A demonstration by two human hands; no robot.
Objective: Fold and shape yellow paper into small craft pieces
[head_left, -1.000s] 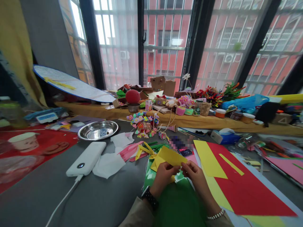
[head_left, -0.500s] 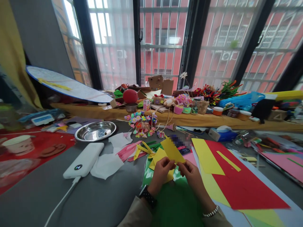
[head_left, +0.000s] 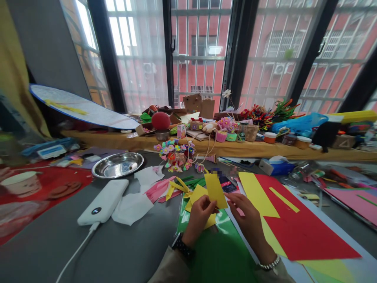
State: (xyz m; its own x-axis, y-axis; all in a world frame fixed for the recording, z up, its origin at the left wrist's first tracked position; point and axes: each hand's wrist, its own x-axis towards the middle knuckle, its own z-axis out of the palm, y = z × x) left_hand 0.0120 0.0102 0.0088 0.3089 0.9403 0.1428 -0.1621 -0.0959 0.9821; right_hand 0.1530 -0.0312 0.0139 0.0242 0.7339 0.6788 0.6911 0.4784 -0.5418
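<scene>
My left hand (head_left: 202, 216) pinches a small yellow paper rectangle (head_left: 216, 190) near its lower left corner, thumb in front. The paper stands tilted above the table. My right hand (head_left: 244, 216) is at its right edge with fingers stretched out and the fingertips close to that edge; whether they touch it I cannot tell. Beneath the hands lie more yellow paper pieces (head_left: 198, 192) and a glossy green sheet (head_left: 220, 251). Folded yellow strips (head_left: 173, 188) and pink crumpled paper (head_left: 159, 188) lie to the left of the hands.
On the left are a white power bank (head_left: 103, 202) with a cable, a steel plate (head_left: 118, 165) and white paper scraps (head_left: 132, 208). A red sheet (head_left: 312, 236) and a yellow sheet (head_left: 257, 194) lie right. Behind stand a pompom-flower craft (head_left: 175, 155) and a crowded ledge (head_left: 265, 149).
The yellow paper has turned more upright. My right hand has let go of its lower right corner and moved slightly right and up along the edge, while my left hand still holds it.
</scene>
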